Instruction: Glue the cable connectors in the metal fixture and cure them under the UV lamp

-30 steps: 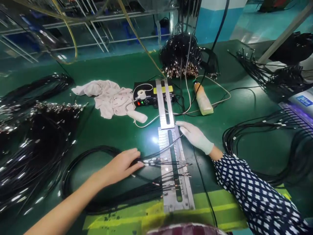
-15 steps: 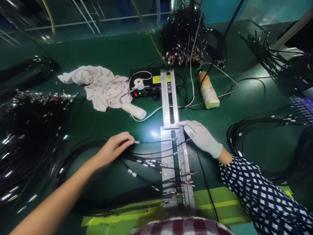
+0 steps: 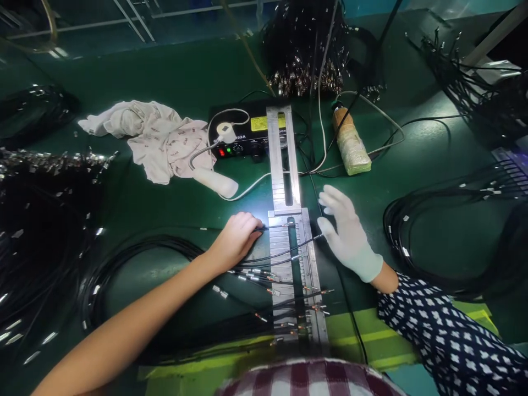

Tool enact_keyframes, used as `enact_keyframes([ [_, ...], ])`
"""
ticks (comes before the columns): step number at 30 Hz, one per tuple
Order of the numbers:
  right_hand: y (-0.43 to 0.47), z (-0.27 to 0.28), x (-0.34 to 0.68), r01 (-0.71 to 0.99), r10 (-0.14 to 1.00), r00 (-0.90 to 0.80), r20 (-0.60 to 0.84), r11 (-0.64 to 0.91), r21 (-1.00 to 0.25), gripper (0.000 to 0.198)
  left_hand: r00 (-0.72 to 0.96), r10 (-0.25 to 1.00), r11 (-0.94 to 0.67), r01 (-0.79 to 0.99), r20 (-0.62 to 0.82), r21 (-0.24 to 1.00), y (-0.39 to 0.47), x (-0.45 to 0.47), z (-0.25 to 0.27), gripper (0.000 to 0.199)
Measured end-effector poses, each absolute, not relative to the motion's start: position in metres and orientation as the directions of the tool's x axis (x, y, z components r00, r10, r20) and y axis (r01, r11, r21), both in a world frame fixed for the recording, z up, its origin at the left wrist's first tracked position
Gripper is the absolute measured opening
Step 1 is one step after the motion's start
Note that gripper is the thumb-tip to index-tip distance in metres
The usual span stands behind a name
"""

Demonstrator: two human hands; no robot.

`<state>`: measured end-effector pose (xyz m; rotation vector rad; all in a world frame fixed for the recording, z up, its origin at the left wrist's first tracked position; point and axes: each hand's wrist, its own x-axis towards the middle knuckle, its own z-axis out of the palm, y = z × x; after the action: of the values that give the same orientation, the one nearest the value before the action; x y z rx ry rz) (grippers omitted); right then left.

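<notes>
Thumb and fingers of my bare left hand (image 3: 237, 242) are closed on a thin black cable (image 3: 277, 226) at the left edge of a metal fixture (image 3: 306, 221). The cable's terminal end lies across the fixture near its slot. To the right of the fixture, my right hand (image 3: 348, 236), in a white glove, is held with fingers apart and nothing in it. Its thumb is close to the tip of another black cable (image 3: 305, 242). Several more cables with metal terminals (image 3: 251, 275) lie over the lower fixture. A slotted metal bar (image 3: 276, 165) extends from its top.
Behind the fixture stands a black control box (image 3: 247, 144), with a crumpled cloth (image 3: 160, 143) and a white cylindrical piece (image 3: 216, 181) beside it. A wrapped bottle-like tool (image 3: 350, 143) lies right. Black cable bundles (image 3: 45, 220) lie left, at the back (image 3: 305, 49) and right (image 3: 396, 220).
My left hand has moved right along the cable to the fixture's edge. My right hand has come off the metal bar, shifted slightly right and spread its fingers.
</notes>
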<state>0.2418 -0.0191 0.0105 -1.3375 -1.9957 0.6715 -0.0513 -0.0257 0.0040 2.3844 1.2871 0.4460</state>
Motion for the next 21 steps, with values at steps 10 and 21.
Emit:
enact_keyframes([
  [10,-0.048,0.031,0.266,0.422,0.73,-0.675,-0.106,0.265,-0.867,0.025,0.692,0.679,-0.709,0.53,0.247,0.464,-0.015,-0.05,0.011,0.032],
  [21,-0.016,0.002,0.272,0.506,0.924,-0.377,-0.067,0.145,-0.85,0.033,0.747,0.617,-0.78,0.536,0.25,0.323,0.0,-0.051,0.016,0.033],
])
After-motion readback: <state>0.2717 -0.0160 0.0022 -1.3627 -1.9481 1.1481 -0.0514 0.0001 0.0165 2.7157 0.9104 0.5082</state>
